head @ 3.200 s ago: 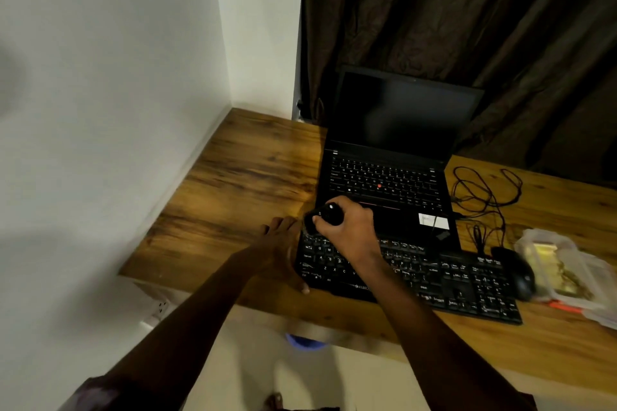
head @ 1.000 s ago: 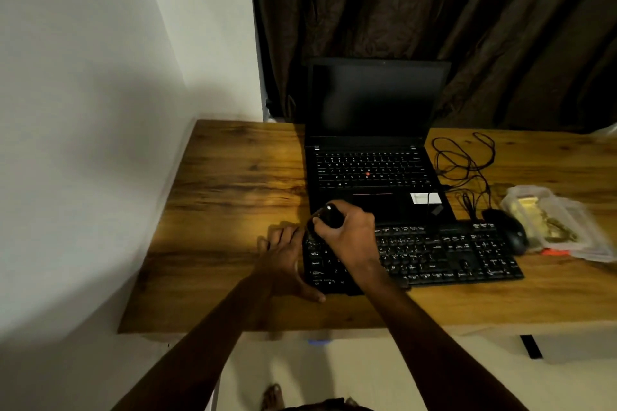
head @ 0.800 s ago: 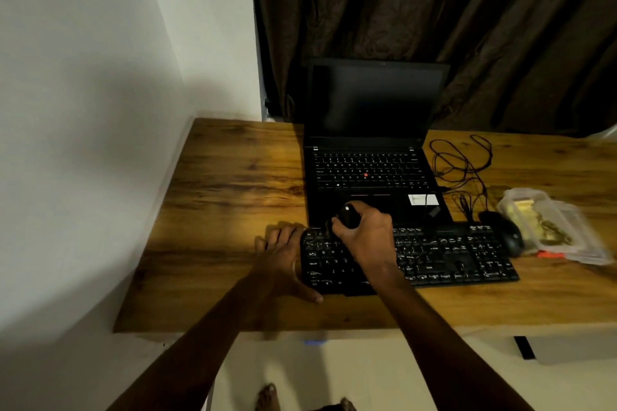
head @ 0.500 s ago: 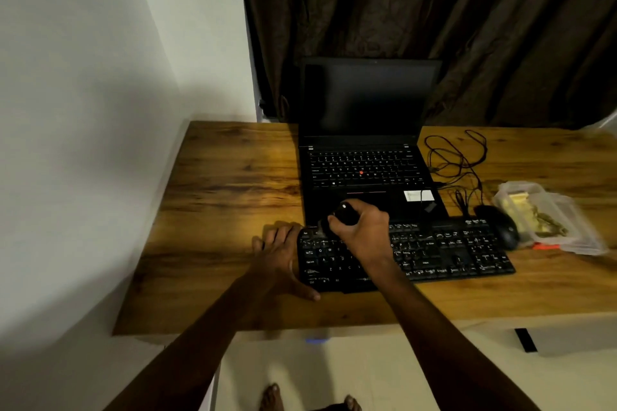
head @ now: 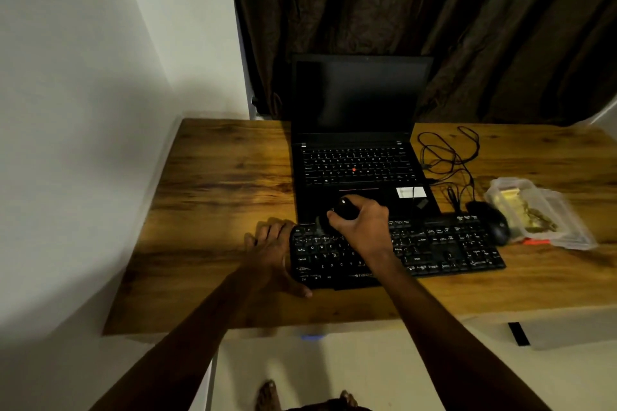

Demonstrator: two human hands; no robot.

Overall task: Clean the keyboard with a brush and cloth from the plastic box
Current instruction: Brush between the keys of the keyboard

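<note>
A black keyboard (head: 444,248) lies along the front of the wooden desk (head: 217,210). My right hand (head: 365,227) grips a black brush (head: 344,208) by its rounded handle, its bristle end down on the keyboard's upper left keys. My left hand (head: 272,252) lies flat against the keyboard's left end, fingers spread on the desk, thumb by the front corner. A clear plastic box (head: 537,212) with yellowish contents sits at the right; I cannot make out a cloth in it.
An open black laptop (head: 357,157) stands right behind the keyboard. A black mouse (head: 492,222) and tangled cables (head: 447,160) lie between the laptop and the box. A white wall borders the desk's left side, a dark curtain the back.
My right hand with the brush has shifted slightly right and back along the keyboard's upper left keys. My left hand has stayed at the keyboard's left end. The camera view shifted.
</note>
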